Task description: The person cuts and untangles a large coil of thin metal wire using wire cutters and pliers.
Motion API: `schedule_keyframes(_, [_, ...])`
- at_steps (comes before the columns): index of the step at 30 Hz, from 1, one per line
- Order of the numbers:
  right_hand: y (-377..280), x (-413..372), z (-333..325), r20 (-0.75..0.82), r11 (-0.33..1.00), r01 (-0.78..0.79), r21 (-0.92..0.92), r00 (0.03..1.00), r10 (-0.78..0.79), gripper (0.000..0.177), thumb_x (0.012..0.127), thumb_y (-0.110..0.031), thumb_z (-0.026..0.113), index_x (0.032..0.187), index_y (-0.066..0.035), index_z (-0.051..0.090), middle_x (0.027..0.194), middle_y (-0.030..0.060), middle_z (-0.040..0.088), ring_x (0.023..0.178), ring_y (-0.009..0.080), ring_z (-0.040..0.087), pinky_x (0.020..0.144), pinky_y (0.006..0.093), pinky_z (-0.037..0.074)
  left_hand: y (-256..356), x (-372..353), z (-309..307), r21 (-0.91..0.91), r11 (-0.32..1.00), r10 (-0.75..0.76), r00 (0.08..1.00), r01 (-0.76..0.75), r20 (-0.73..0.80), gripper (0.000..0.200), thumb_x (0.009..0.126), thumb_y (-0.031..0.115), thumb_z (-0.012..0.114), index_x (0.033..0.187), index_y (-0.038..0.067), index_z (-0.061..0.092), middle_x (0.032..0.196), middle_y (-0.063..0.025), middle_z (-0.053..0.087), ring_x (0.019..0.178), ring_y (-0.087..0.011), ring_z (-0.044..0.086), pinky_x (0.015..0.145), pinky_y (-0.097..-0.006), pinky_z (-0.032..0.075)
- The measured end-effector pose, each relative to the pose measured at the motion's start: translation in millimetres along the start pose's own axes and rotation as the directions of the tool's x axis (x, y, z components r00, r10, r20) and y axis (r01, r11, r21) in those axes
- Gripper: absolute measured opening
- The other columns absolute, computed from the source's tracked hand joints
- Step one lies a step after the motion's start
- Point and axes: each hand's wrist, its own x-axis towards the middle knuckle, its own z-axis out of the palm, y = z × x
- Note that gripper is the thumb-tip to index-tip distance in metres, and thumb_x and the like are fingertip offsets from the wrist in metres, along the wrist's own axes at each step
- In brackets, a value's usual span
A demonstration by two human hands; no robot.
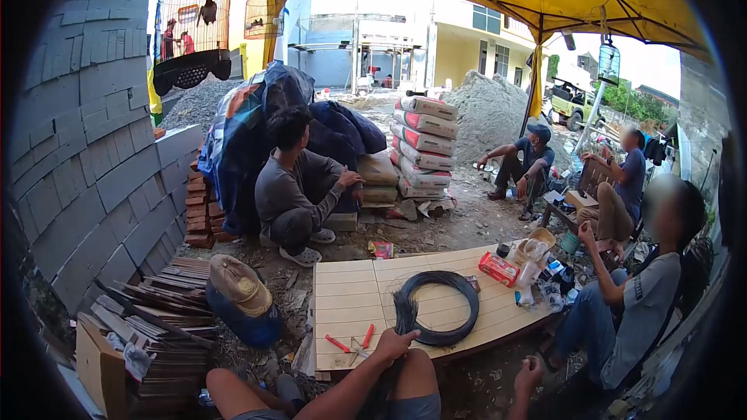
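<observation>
My left hand (397, 346) is closed around a bundle of thin dark wires (405, 313), between my knees. The bundle's upper end fans out over the table, and its lower end hangs below my hand. Beside it a coil of dark wire (468, 325) lies on the table, overlapped by the bundle at its left side. Red-handled pliers (355, 347) rest with handles spread at the table's near left edge. My right hand (529, 374) is off the table's near right side, its fingers curled. Whether anything thin is in it I cannot make out.
The low wooden table (342, 295) carries a red box (498, 268), cups and plastic bags. A cap (240, 288) sits left, near stacked thin boards (167, 315). One person squats ahead (299, 187); several others sit right. Cement bags (424, 140) stand behind.
</observation>
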Motion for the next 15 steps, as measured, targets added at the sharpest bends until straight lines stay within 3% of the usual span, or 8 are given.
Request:
schedule_keyframes(5, [-126.3, 2.8, -30.8, -0.028, 0.929, 0.195, 0.314, 0.98, -0.196, 0.01, 0.1, -0.01, 0.053, 0.1, -0.004, 0.061, 0.089, 0.0017, 0.063, 0.078, 0.0086, 0.058, 0.071, 0.0241, 0.046, -13.2, 17.3, 2.9, -0.026, 0.997, -0.065, 0.994, 0.067, 0.088, 0.041, 0.084, 0.037, 0.081, 0.07, 0.005, 0.058, 0.062, -0.0031, 0.055, 0.047, -0.0115, 0.05, 0.046, -0.0299, 0.043])
schedule_keyframes(8, [-216.1, -6.0, -47.2, -0.121, 0.857, 0.376, 0.352, 0.926, -0.357, 0.015, 0.102, -0.013, 0.051, 0.102, -0.003, 0.062, 0.095, 0.0039, 0.065, 0.083, 0.0103, 0.061, 0.073, 0.0249, 0.048, -16.6, 17.4, 13.8, -0.054, 0.996, -0.058, 0.985, 0.068, 0.163, 0.043, 0.083, 0.04, 0.081, 0.074, 0.004, 0.059, 0.064, -0.0027, 0.055, 0.05, -0.0112, 0.051, 0.048, -0.0297, 0.044])
schedule_keyframes(11, [-267.7, -0.8, -64.4, -0.249, 0.712, 0.592, 0.378, 0.805, -0.538, 0.02, 0.104, -0.016, 0.049, 0.11, 0.0, 0.06, 0.104, 0.0092, 0.067, 0.087, 0.0139, 0.064, 0.076, 0.026, 0.05, -8.7, 8.6, 23.5, -0.086, 0.992, -0.071, 0.978, 0.089, 0.195, 0.042, 0.084, 0.04, 0.081, 0.078, 0.005, 0.057, 0.065, -0.0016, 0.054, 0.053, -0.0106, 0.05, 0.05, -0.0282, 0.043])
schedule_keyframes(12, [-283.7, -0.3, -68.2, -0.245, 0.714, 0.591, 0.376, 0.806, -0.538, 0.02, 0.104, -0.016, 0.049, 0.11, 0.0, 0.06, 0.104, 0.0092, 0.067, 0.087, 0.0139, 0.064, 0.076, 0.026, 0.05, -6.9, 5.3, 25.2, -0.085, 0.987, -0.115, 0.972, 0.135, 0.206, 0.039, 0.086, 0.037, 0.08, 0.079, 0.007, 0.056, 0.065, -0.0003, 0.053, 0.054, -0.0096, 0.049, 0.05, -0.0267, 0.042])
schedule_keyframes(14, [-313.8, 0.8, -69.9, -0.413, 0.473, 0.664, 0.579, 0.739, -0.532, 0.024, 0.105, -0.017, 0.047, 0.118, 0.001, 0.055, 0.112, 0.015, 0.067, 0.094, 0.0191, 0.067, 0.078, 0.0275, 0.053, -9.4, 5.3, 25.4, -0.016, 0.984, -0.17, 0.97, 0.175, 0.172, 0.042, 0.085, 0.04, 0.08, 0.084, 0.006, 0.055, 0.066, -0.001, 0.053, 0.054, -0.0098, 0.049, 0.05, -0.0273, 0.042])
schedule_keyframes(15, [-326.0, 3.0, -67.6, -0.411, 0.475, 0.664, 0.577, 0.739, -0.534, 0.024, 0.105, -0.017, 0.047, 0.118, 0.001, 0.055, 0.112, 0.015, 0.067, 0.094, 0.0191, 0.067, 0.078, 0.0275, 0.053, -15.3, 10.9, 24.6, -0.009, 0.976, -0.214, 0.959, 0.219, 0.184, 0.045, 0.084, 0.042, 0.08, 0.086, 0.005, 0.055, 0.066, -0.0013, 0.054, 0.054, -0.0099, 0.049, 0.05, -0.0277, 0.043])
